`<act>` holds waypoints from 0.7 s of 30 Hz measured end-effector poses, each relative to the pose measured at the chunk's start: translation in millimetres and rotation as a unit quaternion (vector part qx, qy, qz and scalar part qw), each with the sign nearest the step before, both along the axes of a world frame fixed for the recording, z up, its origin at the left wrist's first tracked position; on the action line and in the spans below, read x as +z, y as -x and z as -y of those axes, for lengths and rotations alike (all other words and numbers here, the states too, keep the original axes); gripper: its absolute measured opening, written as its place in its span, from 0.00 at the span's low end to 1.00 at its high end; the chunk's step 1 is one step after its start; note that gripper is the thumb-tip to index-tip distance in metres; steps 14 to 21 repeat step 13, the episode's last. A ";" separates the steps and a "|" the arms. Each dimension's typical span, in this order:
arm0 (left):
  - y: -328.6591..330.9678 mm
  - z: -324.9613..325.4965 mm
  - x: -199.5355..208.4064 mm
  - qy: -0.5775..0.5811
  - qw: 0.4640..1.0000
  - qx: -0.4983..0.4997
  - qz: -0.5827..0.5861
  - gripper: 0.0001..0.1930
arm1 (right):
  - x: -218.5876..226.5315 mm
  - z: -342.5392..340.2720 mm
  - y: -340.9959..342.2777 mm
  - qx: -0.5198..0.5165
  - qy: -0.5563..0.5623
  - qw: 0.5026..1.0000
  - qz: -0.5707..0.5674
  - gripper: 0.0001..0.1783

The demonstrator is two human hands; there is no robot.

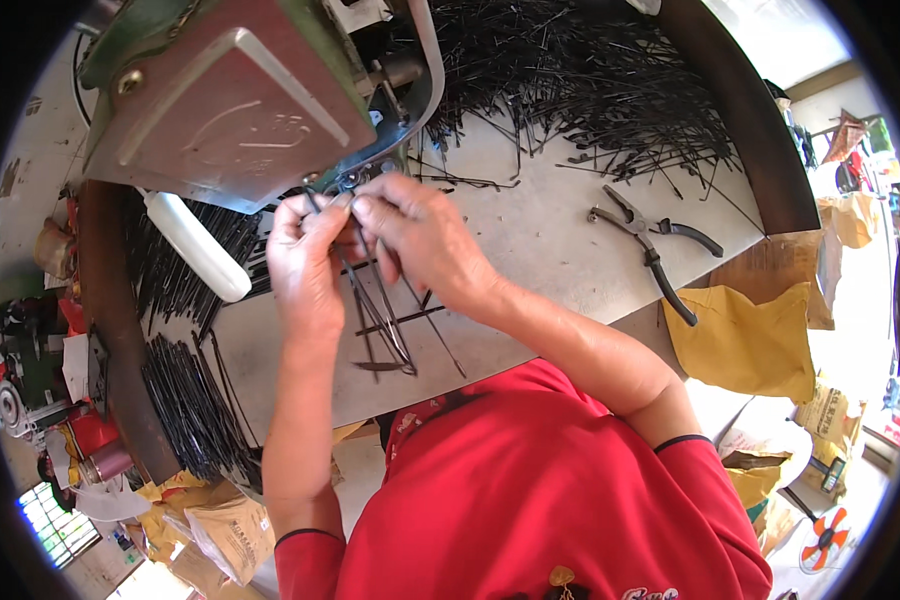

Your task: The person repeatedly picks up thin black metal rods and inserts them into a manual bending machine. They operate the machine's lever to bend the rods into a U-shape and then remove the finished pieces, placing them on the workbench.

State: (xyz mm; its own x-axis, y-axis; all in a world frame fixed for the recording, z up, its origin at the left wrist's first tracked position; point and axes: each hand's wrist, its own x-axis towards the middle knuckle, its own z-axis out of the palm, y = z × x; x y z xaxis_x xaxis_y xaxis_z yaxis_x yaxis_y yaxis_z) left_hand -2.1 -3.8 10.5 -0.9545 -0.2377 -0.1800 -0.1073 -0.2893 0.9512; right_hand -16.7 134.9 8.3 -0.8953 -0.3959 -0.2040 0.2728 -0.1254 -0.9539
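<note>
Both of my hands are raised together just below the head of a green and reddish-brown machine (235,110). My left hand (307,255) is closed, its thumb and fingers pinching a few thin black metal rods (388,318). These hang below the fingers toward me, some of them bent or crossing. My right hand (432,238) is closed too, fingertips against the left ones at the rods' upper ends. The fingers hide exactly how the ends meet. A small metal part of the machine (350,180) sits right beyond the fingertips.
A large tangle of black rods (590,80) covers the far table. Bundled rods (195,410) lie at the left, beneath and beside a white handle (198,245). Pliers with black grips (655,240) rest at the right. Dark raised walls (770,150) edge the metal tabletop (530,270).
</note>
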 end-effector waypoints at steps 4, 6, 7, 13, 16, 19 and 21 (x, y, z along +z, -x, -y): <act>-32.9 35.7 44.5 0.140 0.984 0.073 0.082 0.10 | 10.9 -30.4 -6.5 0.066 -0.152 0.978 -0.123 0.12; -53.2 92.4 57.9 0.277 0.950 -0.021 0.142 0.13 | -14.8 -52.6 5.6 -0.004 -0.262 0.909 -0.323 0.10; -63.6 112.8 51.0 0.352 0.930 0.018 0.106 0.14 | -21.0 -60.5 13.6 -0.027 -0.343 0.863 -0.371 0.08; -80.0 117.7 24.4 0.443 0.896 0.038 0.019 0.15 | -26.1 -75.1 31.4 -0.023 -0.561 0.719 -0.409 0.06; -80.0 117.7 24.4 0.443 0.896 0.038 0.019 0.15 | -26.1 -75.1 31.4 -0.023 -0.561 0.719 -0.409 0.06; -80.0 117.7 24.4 0.443 0.896 0.038 0.019 0.15 | -26.1 -75.1 31.4 -0.023 -0.561 0.719 -0.409 0.06; -80.0 117.7 24.4 0.443 0.896 0.038 0.019 0.15 | -26.1 -75.1 31.4 -0.023 -0.561 0.719 -0.409 0.06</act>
